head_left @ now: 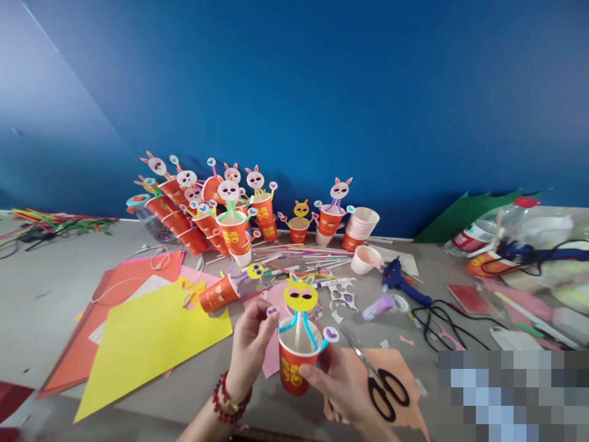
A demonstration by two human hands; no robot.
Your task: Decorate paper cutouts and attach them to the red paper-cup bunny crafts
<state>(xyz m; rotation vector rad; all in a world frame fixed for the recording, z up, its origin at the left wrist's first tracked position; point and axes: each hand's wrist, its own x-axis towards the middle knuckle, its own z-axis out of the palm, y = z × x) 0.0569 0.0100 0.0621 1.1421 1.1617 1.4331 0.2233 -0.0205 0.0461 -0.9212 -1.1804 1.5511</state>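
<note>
My right hand (343,383) grips a red paper cup (294,367) from its right side, low in the middle of the view. Out of the cup rises a stick with a yellow paper bunny face (300,296), and blue pipe-cleaner arms end in small heart discs. My left hand (251,344), with a red bead bracelet on the wrist, pinches the left arm's heart disc (272,311) at the cup's upper left. Black scissors (384,388) lie on orange paper just right of my right hand.
Several finished bunny cups (232,224) crowd the back by the blue wall, beside a stack of cups (361,226). A yellow sheet (147,337) and orange sheets lie left. A blue glue gun (400,279) with black cable, a glue stick (380,307) and a bottle (488,230) lie right.
</note>
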